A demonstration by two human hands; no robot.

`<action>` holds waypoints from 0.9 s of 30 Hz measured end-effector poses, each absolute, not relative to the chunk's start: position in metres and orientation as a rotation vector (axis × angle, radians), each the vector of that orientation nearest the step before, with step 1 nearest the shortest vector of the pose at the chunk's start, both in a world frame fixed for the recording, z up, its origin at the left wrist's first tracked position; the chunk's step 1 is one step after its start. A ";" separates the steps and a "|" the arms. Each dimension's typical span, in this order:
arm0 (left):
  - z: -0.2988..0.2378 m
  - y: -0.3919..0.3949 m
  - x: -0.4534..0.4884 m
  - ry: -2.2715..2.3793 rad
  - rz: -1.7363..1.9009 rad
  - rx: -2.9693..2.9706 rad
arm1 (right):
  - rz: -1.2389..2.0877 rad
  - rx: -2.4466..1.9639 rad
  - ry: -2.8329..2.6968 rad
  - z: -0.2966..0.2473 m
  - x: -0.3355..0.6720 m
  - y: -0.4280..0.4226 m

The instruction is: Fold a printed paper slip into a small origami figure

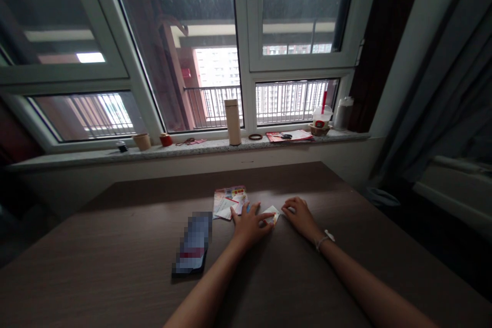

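Observation:
My left hand (249, 226) lies on the table with its fingers spread. One outstretched finger rests on a small printed piece of paper (272, 211), and the other fingertips reach the edge of a colourful leaflet (225, 196). A white slip with a red edge (226, 207) lies on top of that leaflet. Just right of the small paper, my right hand (300, 218) has its fingers curled and thumb and forefinger together at the paper's corner. Whether the corner is between them is too small to tell. A white band circles my right wrist.
A phone (194, 243), its screen blurred, lies left of my left forearm on the brown table (126, 225). Along the windowsill (207, 147) stand a beige flask (232, 123), a paper cup (142, 141), scissors (285, 136) on red-and-white papers, and a plastic cup with a straw (322, 115).

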State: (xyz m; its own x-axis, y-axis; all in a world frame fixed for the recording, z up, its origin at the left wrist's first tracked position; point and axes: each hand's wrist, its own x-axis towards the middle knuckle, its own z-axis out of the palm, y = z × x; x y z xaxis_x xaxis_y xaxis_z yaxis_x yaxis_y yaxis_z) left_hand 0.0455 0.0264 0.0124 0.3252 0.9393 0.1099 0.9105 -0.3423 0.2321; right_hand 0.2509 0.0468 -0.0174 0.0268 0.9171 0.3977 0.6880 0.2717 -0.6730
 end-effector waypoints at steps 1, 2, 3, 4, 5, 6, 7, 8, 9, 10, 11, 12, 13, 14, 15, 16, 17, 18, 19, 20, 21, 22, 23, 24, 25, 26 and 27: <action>0.011 0.027 0.045 1.722 0.345 2.452 | 0.355 -1.452 -1.737 -0.018 0.253 0.046; 0.011 0.027 0.045 1.726 0.347 2.452 | 0.363 -1.441 -1.751 -0.018 0.255 0.044; 0.010 0.026 0.045 1.730 0.350 2.455 | 0.379 -1.432 -1.768 -0.018 0.256 0.043; 0.010 0.026 0.046 1.734 0.353 2.458 | 0.388 -1.426 -1.776 -0.018 0.256 0.042; 0.010 0.026 0.046 1.737 0.353 2.460 | 0.394 -1.422 -1.785 -0.018 0.256 0.040; 0.011 0.025 0.046 1.739 0.354 2.462 | 0.394 -1.418 -1.796 -0.017 0.255 0.040; 0.012 0.025 0.046 1.740 0.351 2.460 | 0.390 -1.417 -1.807 -0.017 0.255 0.039; 0.013 0.024 0.047 1.742 0.346 2.456 | 0.383 -1.418 -1.822 -0.016 0.254 0.038; 0.013 0.024 0.047 1.745 0.339 2.450 | 0.374 -1.425 -1.837 -0.014 0.252 0.038; 0.014 0.024 0.047 1.746 0.331 2.444 | 0.362 -1.439 -1.848 -0.013 0.251 0.037; 0.015 0.024 0.047 1.747 0.323 2.441 | 0.350 -1.459 -1.857 -0.012 0.250 0.037; 0.016 0.024 0.047 1.747 0.315 2.437 | 0.337 -1.483 -1.865 -0.011 0.250 0.037; 0.016 0.024 0.047 1.746 0.308 2.434 | 0.321 -1.507 -1.869 -0.010 0.249 0.036; 0.016 0.024 0.047 1.744 0.305 2.432 | 0.303 -1.527 -1.872 -0.009 0.248 0.036; 0.017 0.024 0.047 1.743 0.305 2.429 | 0.283 -1.541 -1.875 -0.008 0.248 0.035; 0.017 0.024 0.047 1.741 0.307 2.426 | 0.264 -1.550 -1.879 -0.007 0.247 0.034; 0.017 0.025 0.047 1.740 0.309 2.423 | 0.245 -1.556 -1.881 -0.006 0.246 0.033; 0.017 0.025 0.047 1.740 0.309 2.420 | 0.228 -1.562 -1.883 -0.005 0.246 0.032; 0.017 0.025 0.047 1.742 0.306 2.417 | 0.216 -1.574 -1.882 -0.004 0.245 0.031; 0.016 0.025 0.047 1.745 0.304 2.415 | 0.204 -1.587 -1.880 -0.002 0.243 0.030; 0.016 0.024 0.047 1.749 0.302 2.414 | 0.193 -1.599 -1.880 -0.001 0.242 0.028; 0.016 0.024 0.047 1.752 0.300 2.416 | 0.182 -1.612 -1.880 0.001 0.241 0.027; 0.016 0.024 0.047 1.753 0.298 2.419 | 0.169 -1.623 -1.877 0.002 0.239 0.026; 0.016 0.024 0.047 1.752 0.297 2.421 | 0.157 -1.634 -1.874 0.002 0.238 0.026; 0.016 0.024 0.047 1.751 0.295 2.422 | 0.147 -1.643 -1.871 0.003 0.237 0.025; 0.016 0.024 0.047 1.750 0.296 2.422 | 0.142 -1.649 -1.869 0.004 0.236 0.025; 0.016 0.024 0.047 1.749 0.300 2.422 | 0.142 -1.655 -1.870 0.004 0.236 0.025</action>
